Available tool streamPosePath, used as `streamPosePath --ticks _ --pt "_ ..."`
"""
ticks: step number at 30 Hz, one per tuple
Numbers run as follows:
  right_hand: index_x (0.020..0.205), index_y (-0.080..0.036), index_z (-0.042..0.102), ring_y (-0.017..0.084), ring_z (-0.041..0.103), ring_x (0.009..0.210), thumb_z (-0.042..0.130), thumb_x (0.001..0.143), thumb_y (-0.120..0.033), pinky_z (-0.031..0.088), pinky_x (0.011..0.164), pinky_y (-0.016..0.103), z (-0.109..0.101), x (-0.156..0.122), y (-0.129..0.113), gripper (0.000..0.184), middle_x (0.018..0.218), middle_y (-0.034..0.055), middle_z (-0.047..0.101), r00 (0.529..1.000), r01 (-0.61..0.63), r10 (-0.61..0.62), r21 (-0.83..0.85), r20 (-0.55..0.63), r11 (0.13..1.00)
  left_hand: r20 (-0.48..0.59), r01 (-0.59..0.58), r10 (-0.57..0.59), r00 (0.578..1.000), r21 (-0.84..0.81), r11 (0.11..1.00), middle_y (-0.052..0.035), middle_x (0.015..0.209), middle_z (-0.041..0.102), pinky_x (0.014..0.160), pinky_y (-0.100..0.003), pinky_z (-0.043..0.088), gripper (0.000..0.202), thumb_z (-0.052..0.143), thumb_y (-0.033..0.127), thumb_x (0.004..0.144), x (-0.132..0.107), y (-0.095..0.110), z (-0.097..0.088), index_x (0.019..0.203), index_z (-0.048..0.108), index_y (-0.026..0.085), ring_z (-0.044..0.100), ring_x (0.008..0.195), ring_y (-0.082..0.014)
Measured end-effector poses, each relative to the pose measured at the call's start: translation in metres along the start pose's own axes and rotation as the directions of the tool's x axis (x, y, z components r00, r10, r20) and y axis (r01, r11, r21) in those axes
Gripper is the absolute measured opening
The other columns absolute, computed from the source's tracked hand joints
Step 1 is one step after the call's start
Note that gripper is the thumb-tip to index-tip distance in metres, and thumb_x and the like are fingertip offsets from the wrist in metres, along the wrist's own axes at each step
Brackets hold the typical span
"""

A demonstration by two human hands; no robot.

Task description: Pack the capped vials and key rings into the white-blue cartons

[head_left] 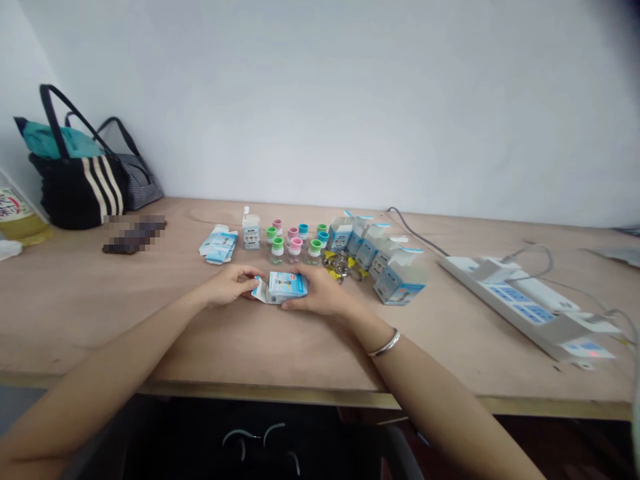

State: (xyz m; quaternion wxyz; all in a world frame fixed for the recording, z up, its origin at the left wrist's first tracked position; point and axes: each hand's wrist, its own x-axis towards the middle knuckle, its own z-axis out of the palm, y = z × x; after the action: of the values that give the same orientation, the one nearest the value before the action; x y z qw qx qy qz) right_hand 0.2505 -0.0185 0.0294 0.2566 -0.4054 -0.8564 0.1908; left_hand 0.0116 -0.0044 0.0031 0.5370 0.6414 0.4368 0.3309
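Smooth white wall (pixel 350 113) rises behind a wooden tabletop (pixel 270 350) with a faintly grained, matte, pinkish-brown face and a pale raw edge. Near the middle of it, just in front of the person, a small carton (pixel 288 285) of thin blue-and-white printed card lies on its side, its open end facing left. The left hand (pixel 229 285) has its fingers (pixel 247 270) and thumb pinched together on the bent end flap; the right hand (pixel 320 291) curls around the carton's right end, its thumb and fingers parted only by the box they grip. A shiny, rigid metal bangle (pixel 385 343) circles the right wrist.

Just beyond the carton stand squat, clear jars (pixel 295 248) with round caps in pink, green and blue. To their right lies a loose heap of yellow and glinting metallic pieces (pixel 343 265), bordered by a slanting row of boxy, open-topped cartons (pixel 399 281). Flat, overlapping card pieces (pixel 219 245) lie left of the jars, beside one upright carton (pixel 251 233). Farther right runs a long, hard white power strip (pixel 525 303); at far left slumps a soft black fabric bag (pixel 75 190) with pale stripes.
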Motion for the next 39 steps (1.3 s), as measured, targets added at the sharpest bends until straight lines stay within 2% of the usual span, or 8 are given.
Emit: streamPosePath --ticks 5,17,22,27,31,35,37,39 --pt "0.109 -0.018 0.062 0.022 0.061 0.086 0.079 0.059 -0.036 0.044 0.072 0.030 -0.001 0.000 -0.002 0.056 0.098 0.0060 0.066 1.000 0.016 -0.016 -0.010 0.007 1.000 0.044 -0.034 0.037 0.998 -0.065 0.997 -0.0027 0.090 0.063 0.078 -0.034 0.053 0.036 0.072 0.038 0.069 0.001 0.000 -0.005 0.095 0.063 0.016 0.063 0.080 -0.0149" --pt "0.108 -0.017 0.062 0.021 0.061 0.083 0.079 0.059 -0.037 0.044 0.070 0.029 -0.001 -0.002 -0.004 0.055 0.094 0.0053 0.067 0.999 0.031 -0.031 -0.027 0.010 0.999 -0.023 -0.037 0.035 0.999 -0.113 0.993 -0.0021 0.086 0.061 0.075 -0.034 0.055 0.034 0.073 0.037 0.069 0.000 0.002 0.006 0.092 0.060 0.015 0.062 0.077 -0.0136" --pt "0.114 -0.019 0.060 0.023 0.061 0.088 0.079 0.059 -0.035 0.044 0.074 0.031 -0.001 -0.001 -0.005 0.061 0.100 0.0060 0.067 0.998 0.064 -0.064 0.000 0.010 0.998 -0.050 -0.046 0.040 0.998 -0.120 0.992 -0.0012 0.082 0.060 0.074 -0.033 0.055 0.033 0.073 0.035 0.070 -0.001 0.003 0.011 0.092 0.059 0.015 0.061 0.075 -0.0127" --pt "0.118 -0.020 0.059 0.025 0.061 0.094 0.078 0.060 -0.035 0.045 0.079 0.033 -0.001 0.000 -0.002 0.063 0.105 0.0060 0.067 0.996 0.091 -0.091 0.016 -0.001 0.996 -0.075 -0.125 0.116 0.990 -0.123 0.985 -0.0021 0.089 0.059 0.078 -0.033 0.053 0.033 0.069 0.034 0.073 -0.002 0.004 0.016 0.098 0.056 0.016 0.061 0.081 -0.0135" --pt "0.120 -0.021 0.058 0.025 0.060 0.098 0.077 0.061 -0.035 0.045 0.082 0.034 -0.001 0.001 0.000 0.063 0.109 0.0064 0.066 0.994 0.112 -0.112 0.008 -0.017 0.994 -0.050 -0.187 0.185 0.981 -0.036 0.982 -0.0033 0.094 0.061 0.079 -0.032 0.051 0.036 0.069 0.032 0.073 -0.003 0.004 0.015 0.102 0.054 0.017 0.060 0.085 -0.0149" --pt "0.119 -0.023 0.059 0.026 0.060 0.098 0.078 0.060 -0.034 0.044 0.084 0.036 0.000 0.002 -0.001 0.063 0.108 0.0064 0.065 0.991 0.128 -0.131 -0.069 -0.031 0.989 -0.041 -0.257 0.260 0.965 0.065 0.964 -0.0039 0.097 0.060 0.076 -0.031 0.051 0.035 0.063 0.034 0.076 -0.006 0.010 0.015 0.106 0.053 0.018 0.060 0.083 -0.0147" --pt "0.118 -0.023 0.058 0.026 0.060 0.098 0.079 0.058 -0.034 0.044 0.085 0.038 0.003 0.002 -0.002 0.064 0.108 0.0077 0.064 0.989 0.127 -0.134 -0.112 -0.058 0.986 -0.009 -0.333 0.341 0.940 0.202 0.921 -0.0063 0.108 0.057 0.076 -0.032 0.051 0.043 0.065 0.036 0.074 -0.009 0.018 0.016 0.111 0.053 0.019 0.060 0.086 -0.0164" --pt "0.122 -0.021 0.054 0.027 0.058 0.100 0.079 0.058 -0.035 0.044 0.086 0.040 0.005 0.002 -0.002 0.070 0.111 0.0102 0.061 0.982 0.153 -0.165 -0.119 -0.092 0.981 0.080 -0.418 0.421 0.904 0.386 0.823 -0.0081 0.117 0.055 0.080 -0.033 0.050 0.058 0.073 0.036 0.066 -0.011 0.024 0.018 0.118 0.052 0.021 0.058 0.095 -0.0207"
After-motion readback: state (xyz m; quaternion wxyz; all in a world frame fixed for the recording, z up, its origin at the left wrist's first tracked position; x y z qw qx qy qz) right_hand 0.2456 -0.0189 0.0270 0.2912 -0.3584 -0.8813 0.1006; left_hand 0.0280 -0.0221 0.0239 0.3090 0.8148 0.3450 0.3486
